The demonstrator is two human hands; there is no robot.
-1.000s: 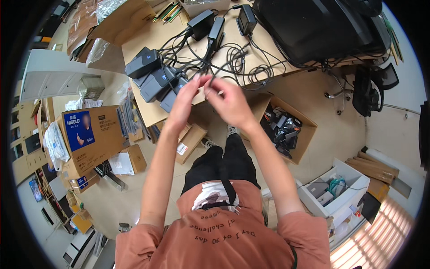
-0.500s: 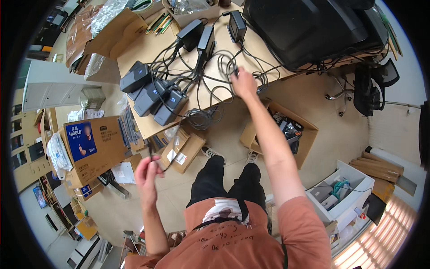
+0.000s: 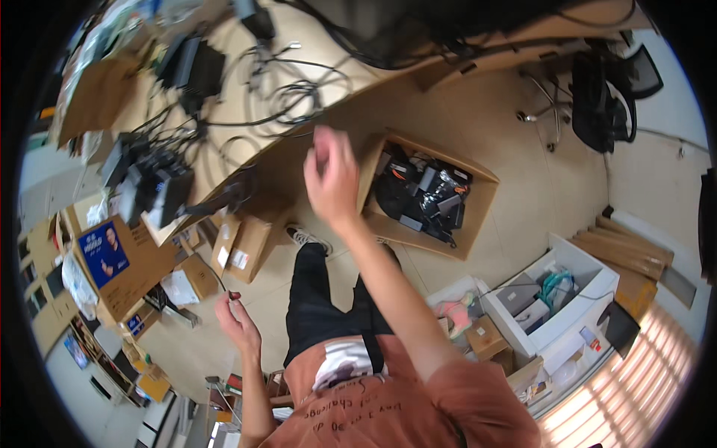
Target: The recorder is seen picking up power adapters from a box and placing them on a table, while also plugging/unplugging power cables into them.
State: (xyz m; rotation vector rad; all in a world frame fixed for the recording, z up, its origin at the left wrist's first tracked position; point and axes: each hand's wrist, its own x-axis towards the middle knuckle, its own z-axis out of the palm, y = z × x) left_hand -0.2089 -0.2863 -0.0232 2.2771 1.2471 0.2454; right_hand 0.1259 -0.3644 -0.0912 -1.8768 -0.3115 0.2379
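Observation:
Low on the left, my left hand (image 3: 240, 327) pinches a thin black cable (image 3: 219, 281) between thumb and fingers. My right hand (image 3: 332, 181) is raised just off the table's front edge, its fingers curled and smeared by motion; whether anything is in them does not show. Beyond it lies a loop of black cable (image 3: 295, 101) on the wooden table (image 3: 237, 45). Farther left on the tabletop are black power bricks (image 3: 196, 71) and several dark battery-like blocks (image 3: 160, 183), tangled with more cables. None of these is touched by either hand.
An open cardboard box (image 3: 478, 213) of black electronics stands on the floor right of my legs. Smaller cartons (image 3: 250, 243) sit under the table's left corner. A white drawer unit (image 3: 590, 299) is at right, an office chair (image 3: 601, 101) behind it. A large black object (image 3: 448, 22) covers the table's far side.
My right hand has drawn back from the cables on the table toward me. The left hand has lowered slightly, still pinching the cable. The whole view has shifted to the right.

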